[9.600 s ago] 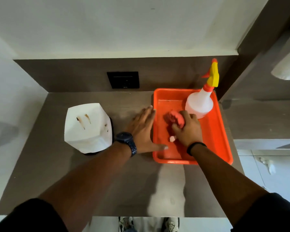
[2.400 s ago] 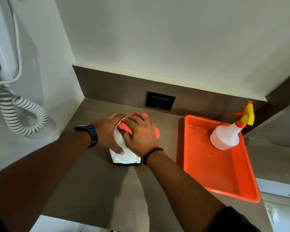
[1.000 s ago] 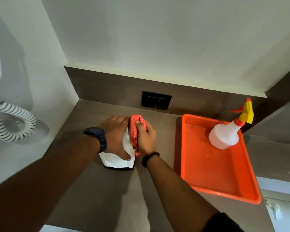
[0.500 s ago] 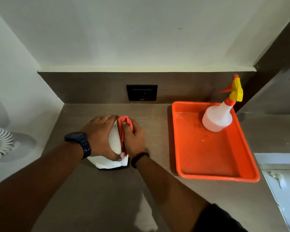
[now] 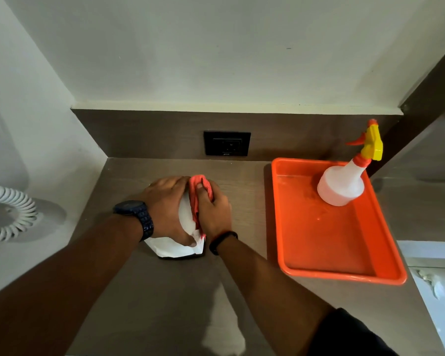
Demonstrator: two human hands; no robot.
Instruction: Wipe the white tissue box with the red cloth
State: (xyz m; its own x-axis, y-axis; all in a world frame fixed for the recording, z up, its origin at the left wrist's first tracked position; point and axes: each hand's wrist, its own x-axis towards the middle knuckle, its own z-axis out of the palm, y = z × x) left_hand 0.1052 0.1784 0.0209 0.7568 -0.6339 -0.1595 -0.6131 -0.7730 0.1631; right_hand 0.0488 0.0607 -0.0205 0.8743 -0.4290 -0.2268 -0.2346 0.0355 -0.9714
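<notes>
The white tissue box (image 5: 174, 247) stands on the brown counter, mostly covered by both hands. My left hand (image 5: 165, 206), with a dark watch on its wrist, lies over the box's top and left side and holds it. My right hand (image 5: 213, 209) grips the red cloth (image 5: 197, 199) and presses it against the right side of the box. Only the lower front of the box and a strip between the hands show.
An orange tray (image 5: 342, 274) lies to the right, with a white spray bottle (image 5: 343, 183) with a yellow head standing in its far corner. A black wall socket (image 5: 226, 143) sits on the back panel. A white coiled cord (image 5: 5, 214) hangs at the left wall.
The red cloth in my right hand has moved from the top of the box down onto its right side. My left hand stays on the box. The view has shifted a little.
</notes>
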